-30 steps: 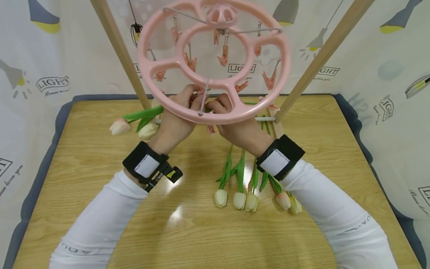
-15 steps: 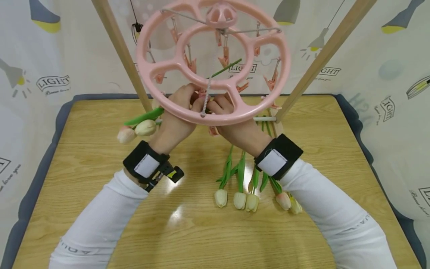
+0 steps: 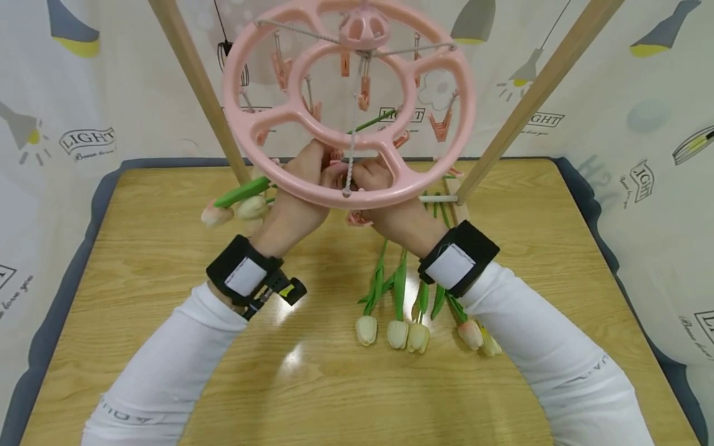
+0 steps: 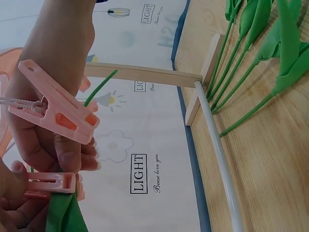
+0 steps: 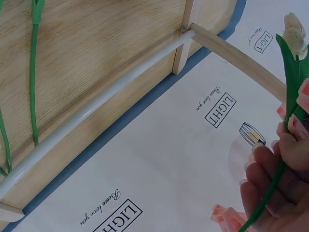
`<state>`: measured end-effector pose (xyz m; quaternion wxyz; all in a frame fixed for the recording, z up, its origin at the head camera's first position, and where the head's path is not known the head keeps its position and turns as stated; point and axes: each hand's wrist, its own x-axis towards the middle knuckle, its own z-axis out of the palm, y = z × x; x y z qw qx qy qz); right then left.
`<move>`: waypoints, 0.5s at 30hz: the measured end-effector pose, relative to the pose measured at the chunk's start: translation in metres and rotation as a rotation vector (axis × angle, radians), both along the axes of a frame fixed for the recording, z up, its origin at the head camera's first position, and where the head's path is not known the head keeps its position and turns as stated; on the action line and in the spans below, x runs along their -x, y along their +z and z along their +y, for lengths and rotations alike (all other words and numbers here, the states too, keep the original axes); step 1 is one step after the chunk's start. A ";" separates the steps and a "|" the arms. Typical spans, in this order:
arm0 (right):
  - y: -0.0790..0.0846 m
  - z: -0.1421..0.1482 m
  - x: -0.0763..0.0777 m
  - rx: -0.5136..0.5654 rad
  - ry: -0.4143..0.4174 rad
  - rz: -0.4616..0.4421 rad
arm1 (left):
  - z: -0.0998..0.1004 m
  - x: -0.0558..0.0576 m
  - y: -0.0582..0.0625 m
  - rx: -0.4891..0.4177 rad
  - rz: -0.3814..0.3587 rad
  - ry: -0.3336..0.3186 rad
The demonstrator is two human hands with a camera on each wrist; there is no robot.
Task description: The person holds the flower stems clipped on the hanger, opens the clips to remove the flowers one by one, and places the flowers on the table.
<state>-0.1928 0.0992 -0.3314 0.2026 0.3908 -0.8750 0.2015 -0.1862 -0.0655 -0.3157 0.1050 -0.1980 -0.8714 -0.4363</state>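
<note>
My left hand (image 3: pixel 295 214) pinches the handle end of a pink clothespin (image 4: pixel 50 182) under the front rim of a round pink hanging rack (image 3: pixel 409 183). The clothespin's tip lies over the green stem and leaf (image 4: pixel 65 212) of an artificial tulip. My right hand (image 3: pixel 398 220) holds this tulip's stem (image 5: pixel 276 181) between thumb and fingers, close beside the clothespin. Two pale blooms (image 3: pixel 253 207) stick out to the left of my left wrist, and the cut stem end rises behind the rack. Another clothespin (image 4: pixel 58 104) hangs in front of my right wrist.
More pink clothespins (image 3: pixel 440 127) hang from the rack on cords. A wooden frame (image 3: pixel 530 102) with a white crossbar (image 4: pixel 217 140) stands around it. Several tulips (image 3: pixel 398 333) lie on the wooden table (image 3: pixel 312 384), blooms toward me. A printed cloth hangs behind.
The tulip's stem end has come up into view behind the rack. Its blooms have shifted to the right. The rack has swung slightly left, while both hands stay near the same spot.
</note>
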 end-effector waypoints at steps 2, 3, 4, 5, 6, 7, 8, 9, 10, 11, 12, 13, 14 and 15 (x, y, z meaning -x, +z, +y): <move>0.000 -0.001 0.001 0.057 0.024 -0.093 | 0.000 -0.001 0.000 0.007 -0.012 0.011; 0.000 -0.001 0.001 0.091 0.041 -0.141 | -0.001 -0.001 0.000 0.006 -0.013 0.010; 0.000 -0.001 0.002 0.120 0.052 -0.182 | -0.001 -0.001 0.001 0.011 -0.011 0.016; 0.000 -0.002 0.002 0.159 0.064 -0.258 | -0.001 -0.001 0.001 0.020 -0.003 0.019; 0.001 -0.004 0.002 0.224 0.082 -0.377 | -0.002 -0.001 0.001 0.028 0.001 0.024; 0.001 -0.005 0.002 0.240 0.082 -0.397 | -0.002 -0.002 0.001 0.027 0.005 0.026; 0.002 -0.006 0.003 0.231 0.076 -0.397 | -0.002 -0.002 0.001 0.027 0.011 0.028; 0.003 -0.006 0.003 0.206 0.066 -0.378 | -0.003 -0.002 0.001 0.021 0.010 0.027; 0.004 -0.007 0.004 0.183 0.050 -0.373 | -0.003 -0.002 0.001 0.019 0.006 0.032; 0.005 -0.008 0.004 0.176 0.048 -0.375 | -0.003 -0.002 0.001 0.019 0.008 0.035; 0.005 -0.008 0.005 0.142 0.038 -0.331 | -0.003 -0.002 0.001 0.015 0.011 0.038; 0.006 -0.008 0.006 0.099 0.027 -0.265 | -0.003 -0.002 0.001 0.015 0.017 0.044; 0.006 -0.008 0.007 0.079 0.024 -0.259 | -0.003 -0.002 0.001 0.015 0.019 0.052; 0.006 -0.008 0.007 0.061 0.021 -0.250 | -0.003 -0.002 0.000 0.013 0.030 0.056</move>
